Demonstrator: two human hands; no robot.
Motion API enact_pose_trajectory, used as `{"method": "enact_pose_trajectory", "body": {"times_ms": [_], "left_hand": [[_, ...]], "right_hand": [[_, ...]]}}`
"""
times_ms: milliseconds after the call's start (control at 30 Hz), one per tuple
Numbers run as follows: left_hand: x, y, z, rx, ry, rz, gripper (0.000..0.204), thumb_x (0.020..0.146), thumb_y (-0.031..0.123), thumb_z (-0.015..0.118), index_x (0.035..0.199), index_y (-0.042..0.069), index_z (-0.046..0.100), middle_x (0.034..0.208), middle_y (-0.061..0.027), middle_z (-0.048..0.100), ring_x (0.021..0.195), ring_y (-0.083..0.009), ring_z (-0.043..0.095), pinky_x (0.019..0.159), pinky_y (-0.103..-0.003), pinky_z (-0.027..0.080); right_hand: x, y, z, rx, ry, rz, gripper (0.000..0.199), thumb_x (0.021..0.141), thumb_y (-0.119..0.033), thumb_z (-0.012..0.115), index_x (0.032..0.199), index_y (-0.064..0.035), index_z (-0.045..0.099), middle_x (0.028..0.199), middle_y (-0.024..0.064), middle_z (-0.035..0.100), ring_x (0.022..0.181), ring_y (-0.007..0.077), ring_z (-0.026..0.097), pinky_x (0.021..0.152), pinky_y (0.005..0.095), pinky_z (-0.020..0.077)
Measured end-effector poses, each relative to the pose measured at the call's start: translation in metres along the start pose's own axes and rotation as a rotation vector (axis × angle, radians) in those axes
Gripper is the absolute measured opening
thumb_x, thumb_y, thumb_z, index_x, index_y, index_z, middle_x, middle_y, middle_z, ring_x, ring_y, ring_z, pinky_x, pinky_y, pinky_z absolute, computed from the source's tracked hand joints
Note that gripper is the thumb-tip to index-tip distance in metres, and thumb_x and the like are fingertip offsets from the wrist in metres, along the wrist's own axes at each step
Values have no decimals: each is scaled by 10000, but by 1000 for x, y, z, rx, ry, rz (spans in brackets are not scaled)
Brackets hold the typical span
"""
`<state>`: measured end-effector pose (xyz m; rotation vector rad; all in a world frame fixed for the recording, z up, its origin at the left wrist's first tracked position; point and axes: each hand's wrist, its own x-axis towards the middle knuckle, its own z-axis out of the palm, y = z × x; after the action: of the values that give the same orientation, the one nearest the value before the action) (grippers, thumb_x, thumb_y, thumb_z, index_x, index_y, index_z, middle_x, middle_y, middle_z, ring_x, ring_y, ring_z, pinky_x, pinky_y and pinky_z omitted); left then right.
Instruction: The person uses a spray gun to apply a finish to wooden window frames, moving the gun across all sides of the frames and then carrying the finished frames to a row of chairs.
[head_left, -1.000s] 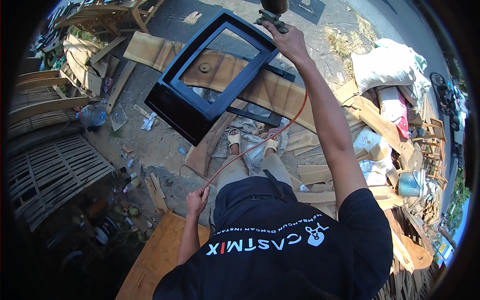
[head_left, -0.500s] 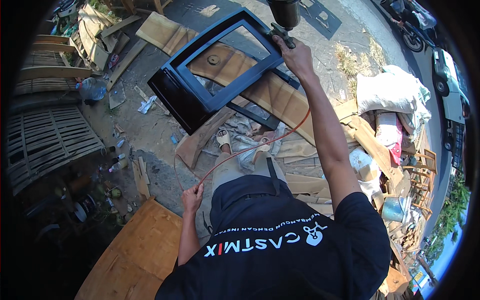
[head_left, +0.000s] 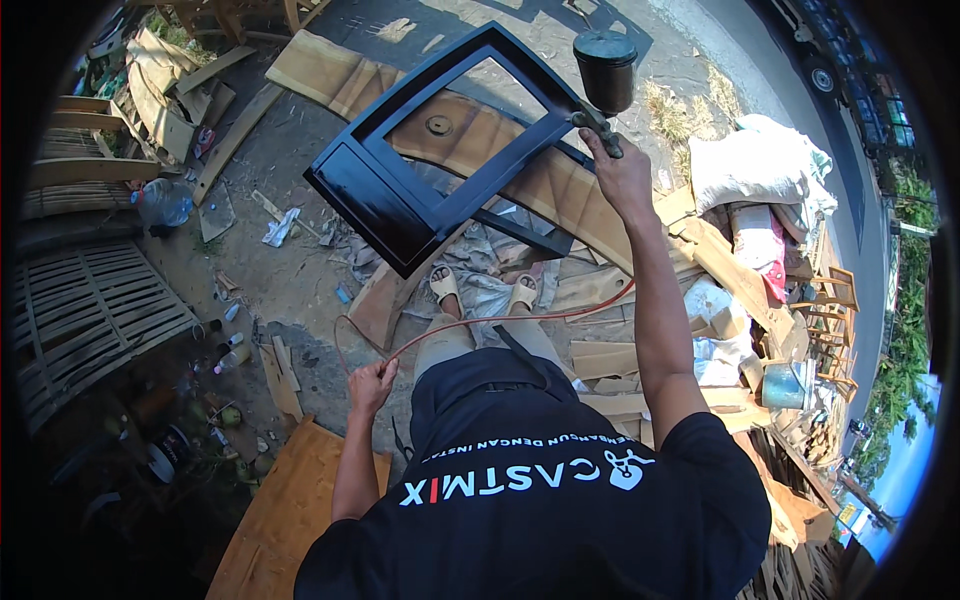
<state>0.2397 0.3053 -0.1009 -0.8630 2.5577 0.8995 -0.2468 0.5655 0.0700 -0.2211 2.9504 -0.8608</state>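
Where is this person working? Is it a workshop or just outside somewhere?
It looks like an open-air woodworking yard. The right hand holds a spray gun over a glossy black wooden frame, the left hand holds its hose, and wood offcuts lie on bare sunlit ground.

glossy black wooden frame (head_left: 420,185)
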Motion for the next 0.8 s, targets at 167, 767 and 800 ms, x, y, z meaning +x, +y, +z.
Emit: {"method": "enact_pose_trajectory", "body": {"times_ms": [167,767,800], "left_hand": [[-9,-10,-1,-31,28,14,488,941,477,653,724,42,696,639,-230,625,641,-430,657,600,-529,490],[-42,-28,5,-71,86,-135,514,953,506,627,756,36,692,644,-232,616,663,-440,651,619,-524,486],[-42,-28,6,-70,86,-136,510,954,507,625,765,39,700,646,-231,617,667,-440,654,622,-523,489]], "right_hand": [[26,-21,38,33,-11,-70,689,915,-700,592,903,-22,709,769,243,696,831,439,704,746,513,519],[33,-71,96,276,-205,-109,619,910,-641,669,1026,-40,763,687,138,652,678,245,650,684,391,512],[27,-73,96,285,-241,-100,605,911,-631,678,1028,-43,763,671,121,637,655,214,631,667,379,507]]}}
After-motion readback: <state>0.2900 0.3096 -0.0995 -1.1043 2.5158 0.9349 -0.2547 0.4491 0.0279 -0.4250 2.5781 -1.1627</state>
